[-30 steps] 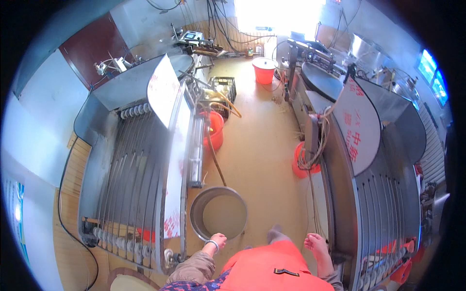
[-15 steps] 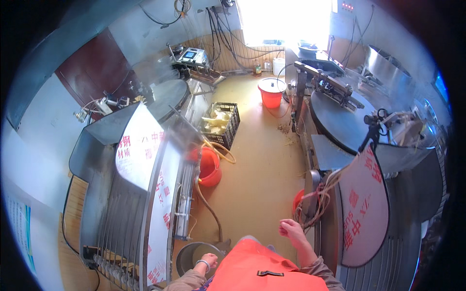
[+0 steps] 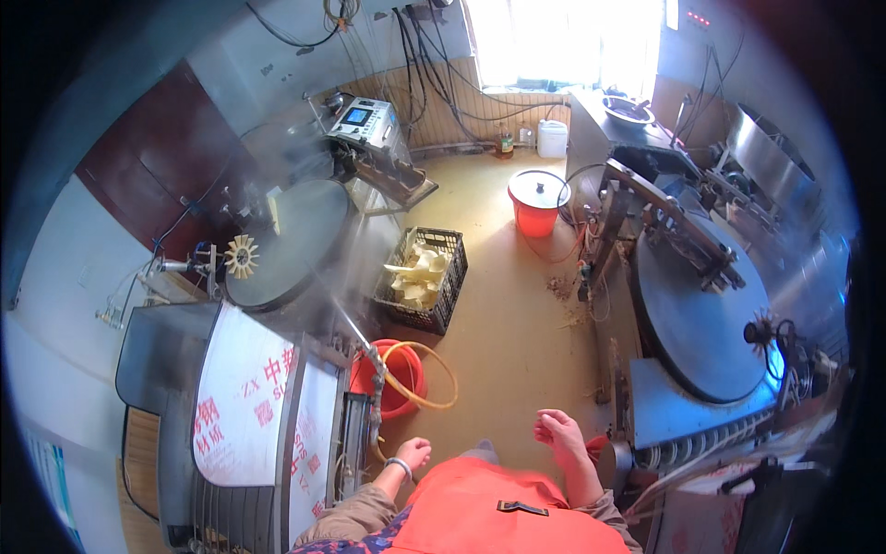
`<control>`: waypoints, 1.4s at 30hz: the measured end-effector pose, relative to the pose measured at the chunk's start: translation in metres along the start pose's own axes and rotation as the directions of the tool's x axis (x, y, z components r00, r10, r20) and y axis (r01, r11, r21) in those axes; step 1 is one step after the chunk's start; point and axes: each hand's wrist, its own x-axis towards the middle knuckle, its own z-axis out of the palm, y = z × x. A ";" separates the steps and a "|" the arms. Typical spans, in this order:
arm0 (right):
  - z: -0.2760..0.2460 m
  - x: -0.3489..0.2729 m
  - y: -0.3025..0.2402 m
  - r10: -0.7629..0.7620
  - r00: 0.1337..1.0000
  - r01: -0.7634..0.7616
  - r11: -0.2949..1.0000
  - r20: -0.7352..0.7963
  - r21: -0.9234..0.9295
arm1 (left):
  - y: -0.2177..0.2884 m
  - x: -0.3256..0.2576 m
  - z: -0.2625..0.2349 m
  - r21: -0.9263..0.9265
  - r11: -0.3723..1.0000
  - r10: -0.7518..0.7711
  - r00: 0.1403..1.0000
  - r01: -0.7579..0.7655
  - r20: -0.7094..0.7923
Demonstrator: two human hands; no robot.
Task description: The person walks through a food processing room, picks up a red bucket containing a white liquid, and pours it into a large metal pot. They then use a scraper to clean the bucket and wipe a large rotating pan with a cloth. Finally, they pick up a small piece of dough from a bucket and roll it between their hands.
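Observation:
My left hand (image 3: 413, 452), with a bracelet at the wrist, is loosely closed in front of my orange-red apron (image 3: 480, 512); nothing shows in it. On the other side my right hand (image 3: 561, 434) hangs above the floor, fingers curled in, also with nothing visible in it. Neither hand touches anything. Nearest my left hand is a hose (image 3: 377, 406) by a red bucket (image 3: 413, 386), with a yellow hose loop (image 3: 452, 392) over it. Close to my right hand is the edge of a machine with a conveyor (image 3: 701, 443).
Round griddle plates (image 3: 309, 231) (image 3: 692, 314) flank the aisle floor (image 3: 503, 351). A black crate (image 3: 449, 300) of pale yellow sheet-like pieces and a lidded red bucket (image 3: 535, 220) stand ahead. A control box (image 3: 365, 120), white jug (image 3: 552, 138) and steel drum (image 3: 771, 157) are farther off.
My view has moved forward along the aisle; the crate and lidded bucket look closer. My left hand has swung up and forward. Both hands remain without any visible thing in them.

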 end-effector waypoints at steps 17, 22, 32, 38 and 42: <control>0.023 0.370 -0.245 0.098 0.989 -0.089 0.993 0.114 -0.080 | 0.238 0.202 -0.028 0.047 0.968 -0.239 0.965 0.245 -0.105; 0.057 0.460 -0.305 0.150 0.971 -0.125 0.982 0.188 -0.139 | 0.228 0.229 -0.033 0.030 0.960 -0.272 0.949 0.280 -0.161; 0.106 0.642 -0.392 0.167 0.962 -0.133 0.977 0.217 -0.164 | 0.311 0.381 -0.044 0.149 0.956 -0.249 0.967 0.253 -0.047; 0.142 0.748 -0.457 0.203 0.974 -0.168 0.946 0.101 -0.276 | 0.385 0.494 -0.054 0.400 0.916 -0.035 0.999 0.041 -0.022; 0.155 0.815 -0.492 0.248 0.968 -0.225 0.924 0.035 -0.310 | 0.415 0.534 -0.060 0.564 0.826 0.025 1.000 -0.022 0.002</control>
